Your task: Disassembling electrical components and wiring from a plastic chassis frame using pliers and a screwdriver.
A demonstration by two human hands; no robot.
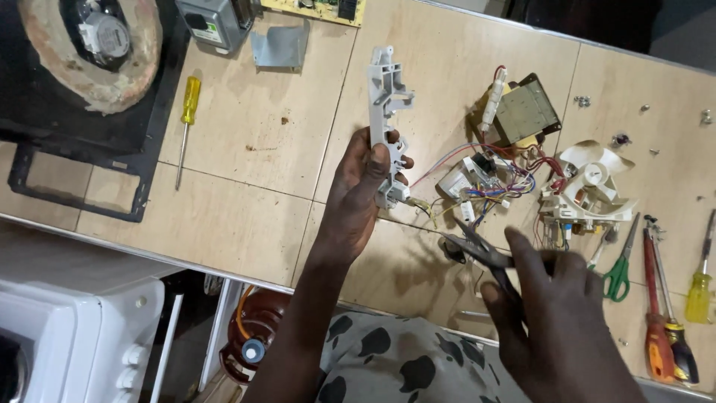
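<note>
Right hand (556, 328): nearest, closed around dark pliers (477, 250), tips pointing left over the tabletop (246, 149). Left hand (358, 190): gripping a grey plastic bracket (386, 104) upright, above the table. Wire bundle (488, 183): trails from the bracket's lower end. White fan (593, 186): right of the wires. Yellow screwdriver (188, 119): far left.
</note>
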